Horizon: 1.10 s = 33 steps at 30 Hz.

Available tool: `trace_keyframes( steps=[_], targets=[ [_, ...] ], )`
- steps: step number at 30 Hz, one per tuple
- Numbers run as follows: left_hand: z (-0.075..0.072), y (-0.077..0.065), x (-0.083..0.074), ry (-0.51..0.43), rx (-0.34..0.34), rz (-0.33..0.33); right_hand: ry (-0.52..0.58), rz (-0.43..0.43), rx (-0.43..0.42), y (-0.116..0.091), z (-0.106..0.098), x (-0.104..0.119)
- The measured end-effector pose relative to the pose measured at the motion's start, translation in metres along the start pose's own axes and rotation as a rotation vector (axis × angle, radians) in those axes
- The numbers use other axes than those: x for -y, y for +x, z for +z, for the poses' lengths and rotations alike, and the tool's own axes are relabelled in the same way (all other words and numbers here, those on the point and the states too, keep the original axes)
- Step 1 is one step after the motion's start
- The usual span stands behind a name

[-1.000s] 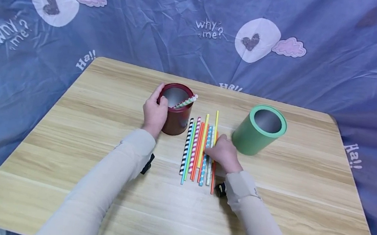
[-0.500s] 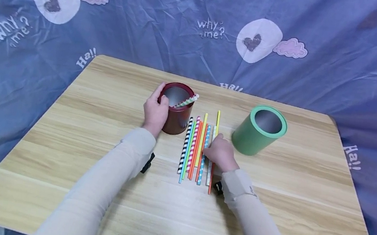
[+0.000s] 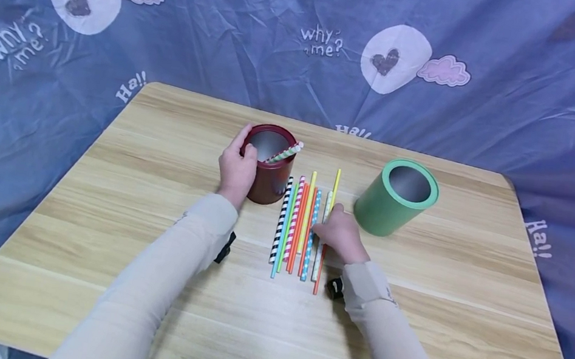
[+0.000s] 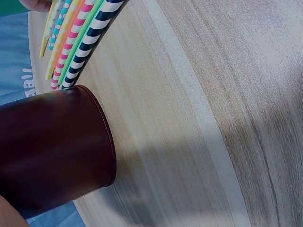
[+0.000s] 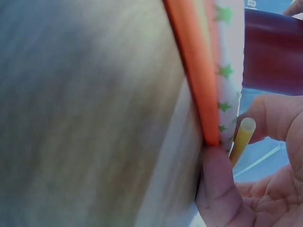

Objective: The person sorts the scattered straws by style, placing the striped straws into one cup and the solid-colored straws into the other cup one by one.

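Note:
In the head view my left hand (image 3: 238, 169) holds a dark red can (image 3: 271, 184) upright, fingers and thumb at its rim. A few patterned straws (image 3: 287, 153) lean out of that can. To its right, a row of coloured and striped straws (image 3: 292, 223) lies on the table. My right hand (image 3: 340, 233) is over the right end of the row, with a yellow straw (image 5: 243, 135) between thumb and fingers. One fingertip touches the end of an orange straw (image 5: 196, 71), beside a white straw with green stars (image 5: 225, 71). The hand hides the yellow straw's lower part in the head view.
A green can (image 3: 388, 209) stands close to the right of my right hand. The wooden table (image 3: 154, 185) extends to both sides and toward me. A blue printed cloth (image 3: 258, 71) hangs behind its far edge.
The yellow straw's far end has swung right, and the orange straw's near end has shifted left under my right hand. My left hand stays on the dark red can.

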State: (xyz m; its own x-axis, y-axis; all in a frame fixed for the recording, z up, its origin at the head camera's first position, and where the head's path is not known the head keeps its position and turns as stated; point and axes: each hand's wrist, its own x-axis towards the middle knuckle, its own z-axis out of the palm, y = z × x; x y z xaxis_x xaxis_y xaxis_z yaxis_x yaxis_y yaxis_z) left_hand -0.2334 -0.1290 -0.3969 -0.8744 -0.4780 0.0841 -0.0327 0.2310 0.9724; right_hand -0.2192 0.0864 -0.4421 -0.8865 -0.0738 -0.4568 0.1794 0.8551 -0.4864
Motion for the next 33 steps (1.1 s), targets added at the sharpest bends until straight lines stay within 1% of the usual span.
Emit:
trace_keyframes(
  steps=[4,10,16,21,27,33],
  targets=[
    [0.000,0.001,0.001,0.005,0.001,0.003,0.001,0.008,-0.009,0.000,0.002,0.001],
    [0.000,0.001,0.003,0.001,-0.004,0.004,0.066,0.013,-0.004,0.000,0.001,-0.001],
    [0.000,0.001,0.002,0.004,-0.001,0.004,0.220,-0.032,0.023,0.001,-0.005,-0.014],
    [0.000,0.000,0.001,0.001,0.000,0.015,0.361,-0.018,0.052,0.002,-0.009,-0.022],
    [0.001,0.000,0.001,0.010,-0.003,0.020,0.550,-0.008,0.074,0.003,-0.010,-0.028],
    [0.001,0.000,0.001,0.009,-0.003,0.017,0.656,-0.007,0.067,0.002,-0.011,-0.034]
  ],
)
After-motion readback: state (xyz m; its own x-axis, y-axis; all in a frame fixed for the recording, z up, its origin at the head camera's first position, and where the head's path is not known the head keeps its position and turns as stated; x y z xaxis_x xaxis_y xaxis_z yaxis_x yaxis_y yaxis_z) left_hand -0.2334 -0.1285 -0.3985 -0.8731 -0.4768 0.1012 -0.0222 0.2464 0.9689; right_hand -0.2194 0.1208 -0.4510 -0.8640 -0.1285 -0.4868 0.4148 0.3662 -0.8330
